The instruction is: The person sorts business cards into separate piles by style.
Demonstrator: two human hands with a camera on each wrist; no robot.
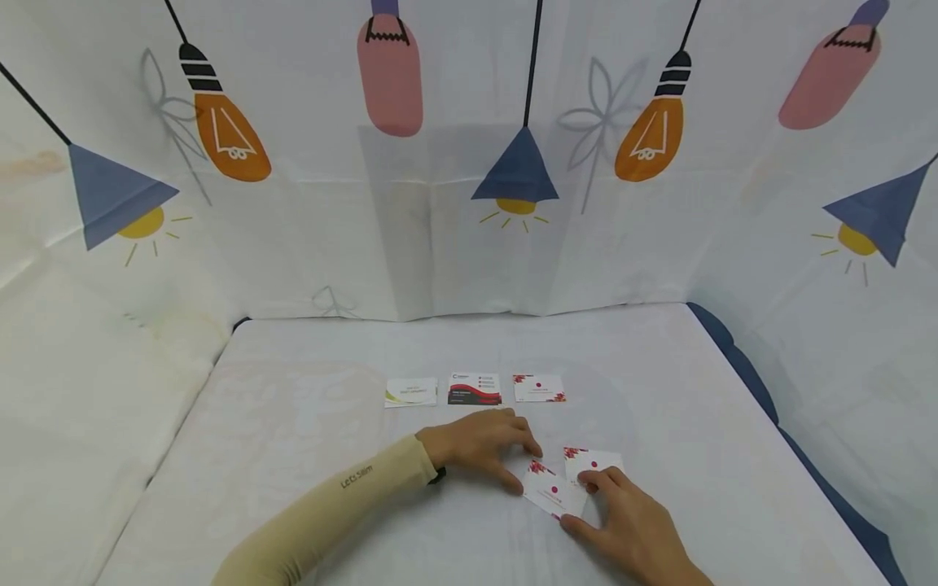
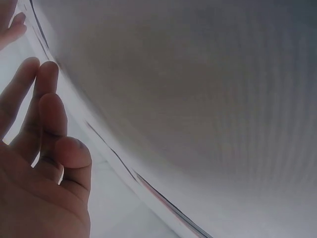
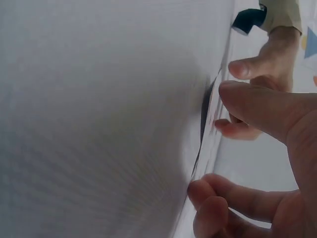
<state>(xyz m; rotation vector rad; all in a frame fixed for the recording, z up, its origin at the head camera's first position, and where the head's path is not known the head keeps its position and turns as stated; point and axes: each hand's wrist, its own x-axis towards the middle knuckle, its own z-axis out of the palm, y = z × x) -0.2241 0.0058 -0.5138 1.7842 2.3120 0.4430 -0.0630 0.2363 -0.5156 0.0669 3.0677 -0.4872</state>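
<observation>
Head view alone gives us the layout: a table [image 1: 293, 423] draped in white cloth, three cards in a row at its middle, namely a green card [image 1: 411, 391], a red-black card [image 1: 475, 389] and a floral card [image 1: 539, 388], and two more floral cards nearer the person, a near card [image 1: 551, 490] and a far card [image 1: 595, 461], overlapping at one corner. We note the left hand [image 1: 484, 444] lying palm-down just behind the row, its sleeve [image 1: 330, 513] running back to the lower left, its fingertips reaching down to the near card's left corner; fingers are bent but we cannot tell from this view whether they pinch the card. Right hand [image 1: 633, 533] comes in from the lower right, index fingertip pressing on the far card, thumb at the near card's lower edge. Wrist views fill mostly with blurred white surface. Left wrist view shows the left hand's fingers [image 2: 49, 114] extended and relaxed, holding nothing. Right wrist view shows the thumb [image 3: 262, 106] straight, the other fingers [image 3: 218, 198] curled at a card's edge, with the left hand opposite.
</observation>
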